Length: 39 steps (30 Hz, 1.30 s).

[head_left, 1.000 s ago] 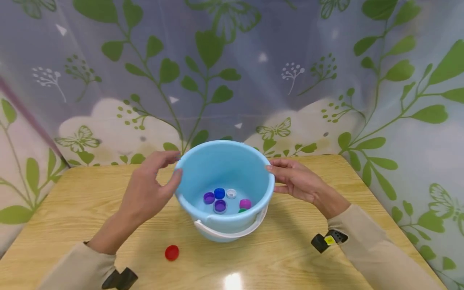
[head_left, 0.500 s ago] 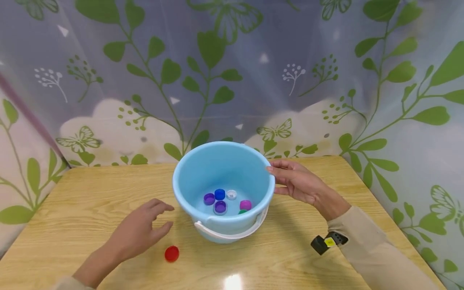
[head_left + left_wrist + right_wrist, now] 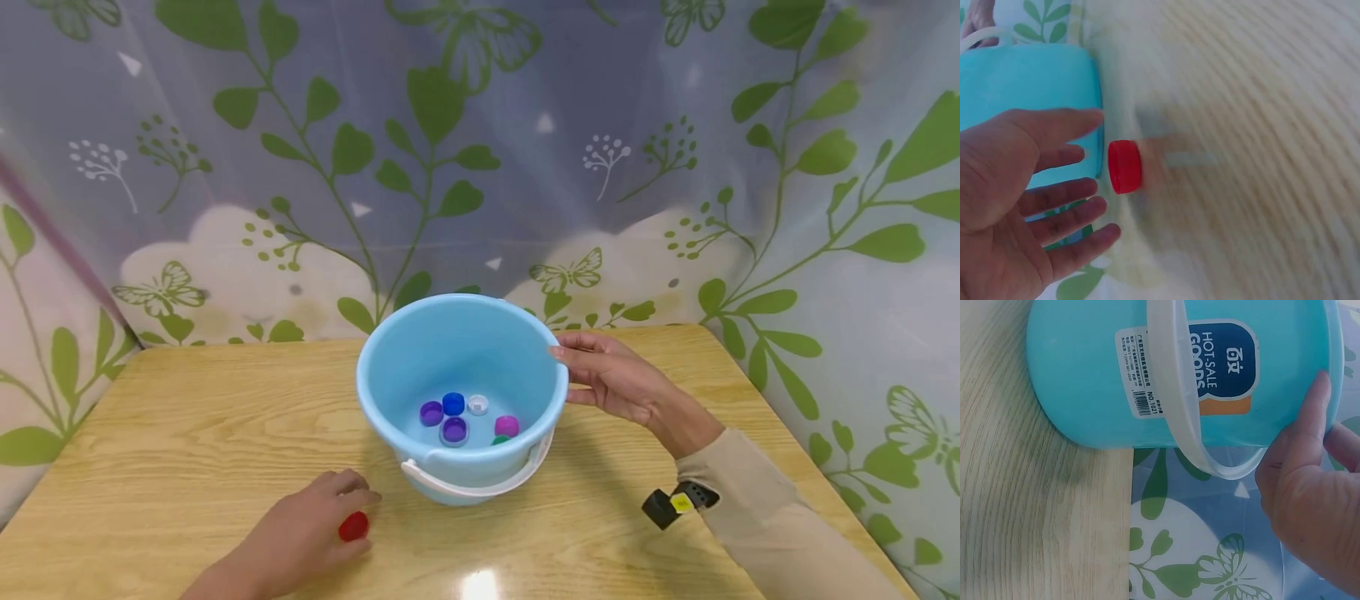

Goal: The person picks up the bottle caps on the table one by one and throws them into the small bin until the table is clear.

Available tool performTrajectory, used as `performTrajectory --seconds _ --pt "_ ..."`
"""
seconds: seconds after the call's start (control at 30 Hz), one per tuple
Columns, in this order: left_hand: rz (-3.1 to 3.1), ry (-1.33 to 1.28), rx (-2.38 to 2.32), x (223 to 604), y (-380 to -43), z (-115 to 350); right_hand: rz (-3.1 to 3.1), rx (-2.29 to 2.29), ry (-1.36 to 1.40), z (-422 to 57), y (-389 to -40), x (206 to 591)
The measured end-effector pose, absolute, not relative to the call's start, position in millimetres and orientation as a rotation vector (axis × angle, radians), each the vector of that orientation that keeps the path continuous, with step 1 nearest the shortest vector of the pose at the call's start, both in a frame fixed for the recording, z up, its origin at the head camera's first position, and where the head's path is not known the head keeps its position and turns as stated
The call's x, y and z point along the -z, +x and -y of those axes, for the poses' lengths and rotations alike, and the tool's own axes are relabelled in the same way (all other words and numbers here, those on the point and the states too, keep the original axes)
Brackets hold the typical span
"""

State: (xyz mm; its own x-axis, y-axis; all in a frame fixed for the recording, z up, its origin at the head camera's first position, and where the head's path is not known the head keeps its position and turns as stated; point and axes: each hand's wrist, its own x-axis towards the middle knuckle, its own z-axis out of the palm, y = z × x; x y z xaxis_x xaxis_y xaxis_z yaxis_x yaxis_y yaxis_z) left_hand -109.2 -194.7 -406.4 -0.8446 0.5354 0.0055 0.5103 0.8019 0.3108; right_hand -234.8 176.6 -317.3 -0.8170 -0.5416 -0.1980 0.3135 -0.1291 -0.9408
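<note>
A light blue bucket [image 3: 465, 342] stands upright on the table, its white handle [image 3: 476, 490] hanging down at the front. My right hand [image 3: 618, 379] grips the bucket's right rim, thumb on the rim and fingers outside. Left of the bucket, a red bottle cap [image 3: 353, 527] lies on the wood. My left hand [image 3: 300, 533] is around that cap, thumb and fingers spread on either side. In the left wrist view a gap shows between the fingertips and the red cap [image 3: 1125, 166].
Inside the bucket lie several caps: a blue cap [image 3: 453, 404], a white cap [image 3: 477, 405], a pink cap [image 3: 507, 426], two purple ones and a partly hidden green cap [image 3: 501, 439]. A leaf-patterned curtain [image 3: 480, 167] rises behind the wooden table [image 3: 187, 417].
My left hand has left the bucket's left rim and come down toward me to the red cap. The right hand has kept its place on the rim.
</note>
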Motion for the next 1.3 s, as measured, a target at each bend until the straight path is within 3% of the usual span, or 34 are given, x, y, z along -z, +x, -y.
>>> performTrajectory --seconds 0.27,0.63,1.3 --pt "-2.906 1.041 -0.548 419.8 -103.9 196.7 -1.592 1.984 -0.239 -174.7 -234.9 318.3" --pt "-3.016 1.12 -0.603 430.4 -101.1 194.9 -1.613 1.981 -0.216 -176.3 -234.1 317.0" --pt "-3.053 0.99 -0.575 426.3 -99.6 197.9 -1.614 1.986 -0.208 -177.6 -234.1 316.0"
